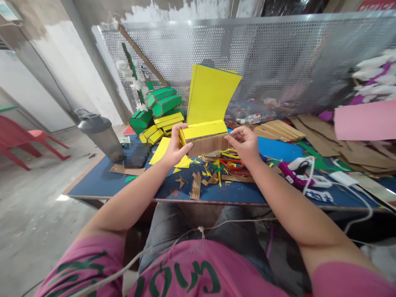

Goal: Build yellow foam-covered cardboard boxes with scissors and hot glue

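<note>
Above the table I hold a long cardboard box (206, 130) with yellow paper on its upper faces and bare brown cardboard on the side toward me. My left hand (177, 146) grips its left end, the thumb along the front. At the box's right end, the thumb and fingers of my right hand (246, 142) are pinched together at the edge. Behind the box a yellow sheet (213, 93) stands upright. Below my right hand lie red-handled scissors (232, 166). Another yellow sheet (162, 149) lies flat beside my left hand.
Finished-looking yellow boxes (151, 135) and green boxes (167, 102) are piled at the back left. A grey bottle (100, 136) stands on the left. Cardboard scraps (196, 186) litter the front. A purple device (292, 173) with white cables and cardboard sheets (365, 154) lie right. Perforated metal panel (278, 70) behind.
</note>
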Motion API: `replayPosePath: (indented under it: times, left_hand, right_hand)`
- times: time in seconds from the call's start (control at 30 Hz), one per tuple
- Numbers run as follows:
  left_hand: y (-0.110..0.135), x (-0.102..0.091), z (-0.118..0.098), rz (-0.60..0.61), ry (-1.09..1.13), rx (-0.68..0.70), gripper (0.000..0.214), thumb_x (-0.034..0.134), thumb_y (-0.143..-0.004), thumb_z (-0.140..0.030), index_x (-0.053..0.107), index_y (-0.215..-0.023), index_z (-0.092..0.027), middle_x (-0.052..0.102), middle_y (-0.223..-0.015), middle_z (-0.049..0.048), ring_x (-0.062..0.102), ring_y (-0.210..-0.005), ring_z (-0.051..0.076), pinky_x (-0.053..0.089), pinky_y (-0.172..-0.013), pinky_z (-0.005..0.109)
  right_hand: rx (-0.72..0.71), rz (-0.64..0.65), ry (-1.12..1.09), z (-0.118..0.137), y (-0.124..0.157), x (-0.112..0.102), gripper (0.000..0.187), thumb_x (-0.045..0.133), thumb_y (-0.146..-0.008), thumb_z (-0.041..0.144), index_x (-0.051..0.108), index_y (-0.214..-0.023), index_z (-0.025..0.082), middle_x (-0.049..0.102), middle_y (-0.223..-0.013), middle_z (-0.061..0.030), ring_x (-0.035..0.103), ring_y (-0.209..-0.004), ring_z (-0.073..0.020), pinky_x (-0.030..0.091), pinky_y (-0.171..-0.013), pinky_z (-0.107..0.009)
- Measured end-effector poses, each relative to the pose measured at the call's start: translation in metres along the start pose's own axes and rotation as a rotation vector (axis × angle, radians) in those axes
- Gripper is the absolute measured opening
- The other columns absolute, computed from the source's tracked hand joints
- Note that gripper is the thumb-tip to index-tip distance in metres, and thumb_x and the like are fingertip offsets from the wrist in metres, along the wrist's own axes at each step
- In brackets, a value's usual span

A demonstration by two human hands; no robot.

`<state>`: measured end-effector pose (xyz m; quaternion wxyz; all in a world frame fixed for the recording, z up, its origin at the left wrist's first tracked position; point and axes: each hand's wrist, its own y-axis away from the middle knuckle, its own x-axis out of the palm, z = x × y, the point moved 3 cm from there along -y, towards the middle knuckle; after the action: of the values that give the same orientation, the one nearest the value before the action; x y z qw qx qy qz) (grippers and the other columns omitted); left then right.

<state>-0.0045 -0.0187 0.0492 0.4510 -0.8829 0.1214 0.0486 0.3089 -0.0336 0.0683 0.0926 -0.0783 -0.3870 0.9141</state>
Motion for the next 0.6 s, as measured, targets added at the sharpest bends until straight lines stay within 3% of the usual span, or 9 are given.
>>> replayPosePath:
  times: [0.23,0.6]
  left_hand:
    - [0.0005,0.0009,0.0019,0.013,0.024,0.006,0.080,0.082,-0.096,-0.072,0.046,-0.160,-0.038,0.050,-0.163,0.0112,0.051,-0.157,0.039,0.037,-0.137,0.060]
    - [-0.0009,0.0002,-0.0037,0.020,0.034,0.053,0.075,0.083,-0.094,-0.066,0.048,-0.155,-0.040,0.051,-0.163,0.0110,0.049,-0.161,0.039,0.036,-0.139,0.061]
  right_hand:
    - [0.006,0.009,-0.004,-0.0018,-0.0012,-0.0001,0.057,0.099,-0.079,0.078,0.071,-0.092,0.029,0.069,-0.076,0.0029,0.060,-0.063,-0.0169,0.053,-0.057,-0.033]
    - [0.051,0.011,-0.066,-0.0046,-0.0036,0.0002,0.062,0.101,-0.074,0.081,0.073,-0.093,0.029,0.070,-0.078,0.0018,0.063,-0.067,-0.0169,0.057,-0.060,-0.032]
